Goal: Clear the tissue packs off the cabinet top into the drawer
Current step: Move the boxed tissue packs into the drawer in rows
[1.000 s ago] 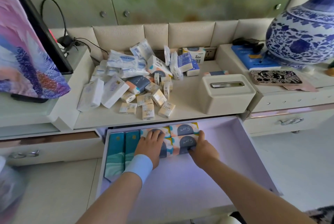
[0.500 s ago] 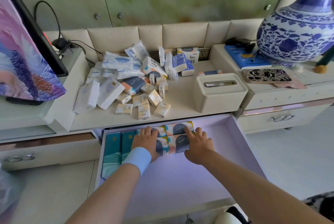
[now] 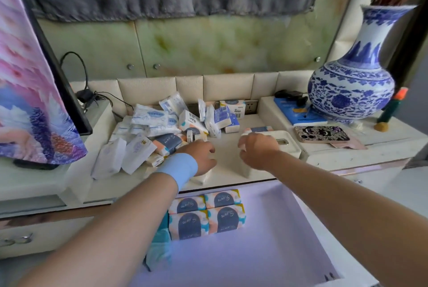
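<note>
left hand [image 3: 202,156]: fingers curled down onto the tissue packs [image 3: 162,129]; can't tell if it grips one.
right hand [image 3: 256,153]: loosely curled, empty, just in front of the tissue box [image 3: 283,147].
packs: heaped at the left rear of the cabinet top [image 3: 228,147]; four at the back left of the drawer [image 3: 278,240].
risk: pulling a low pack could topple the ones leaning on it; a wrist could sweep the front-edge pack [image 3: 200,179] off.

glossy porcelain vase [image 3: 350,92], plastic-wrapped tissue packs [image 3: 151,117] (shiny film), padded cabinet back [image 3: 220,87].

Readable words
The four tissue packs [image 3: 223,218] in the drawer [image 3: 266,245] show "S pure"; other print is too small.
</note>
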`<move>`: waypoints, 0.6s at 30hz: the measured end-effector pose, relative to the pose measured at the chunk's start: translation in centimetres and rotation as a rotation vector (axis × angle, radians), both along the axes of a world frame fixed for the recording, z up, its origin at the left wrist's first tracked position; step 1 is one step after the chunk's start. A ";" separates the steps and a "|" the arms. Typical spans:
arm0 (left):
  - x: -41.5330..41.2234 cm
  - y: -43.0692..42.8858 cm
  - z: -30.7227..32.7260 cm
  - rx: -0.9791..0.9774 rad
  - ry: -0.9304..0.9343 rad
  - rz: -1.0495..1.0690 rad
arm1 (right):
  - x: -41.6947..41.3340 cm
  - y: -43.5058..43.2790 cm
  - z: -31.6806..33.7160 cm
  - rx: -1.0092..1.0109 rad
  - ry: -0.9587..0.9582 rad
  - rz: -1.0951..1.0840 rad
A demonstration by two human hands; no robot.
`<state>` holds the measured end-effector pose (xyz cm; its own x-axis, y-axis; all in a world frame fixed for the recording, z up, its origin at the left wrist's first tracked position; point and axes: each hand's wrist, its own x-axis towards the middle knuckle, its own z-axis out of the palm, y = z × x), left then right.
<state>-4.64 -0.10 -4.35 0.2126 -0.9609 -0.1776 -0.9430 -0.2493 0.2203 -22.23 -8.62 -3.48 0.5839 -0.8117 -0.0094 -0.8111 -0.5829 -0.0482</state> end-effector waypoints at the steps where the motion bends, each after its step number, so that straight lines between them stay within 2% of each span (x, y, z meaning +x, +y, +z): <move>1: 0.0 -1.1 0.8 -0.016 0.004 -0.005 | 0.0 -1.4 0.8 -0.012 0.003 -0.010; 5: 0.2 -6.1 2.3 -0.032 0.020 -0.012 | 0.1 -7.3 2.0 0.034 -0.048 -0.110; 8: 0.3 -10.1 1.8 -0.049 0.113 0.003 | 0.4 -11.9 1.0 0.096 -0.074 -0.174; 13: -0.6 -16.1 -1.3 -0.017 0.273 0.081 | 1.2 -17.5 -1.3 0.159 0.007 -0.240; 18: -1.0 -21.0 -4.0 0.093 0.411 0.153 | 2.6 -20.9 -2.6 0.287 0.211 -0.251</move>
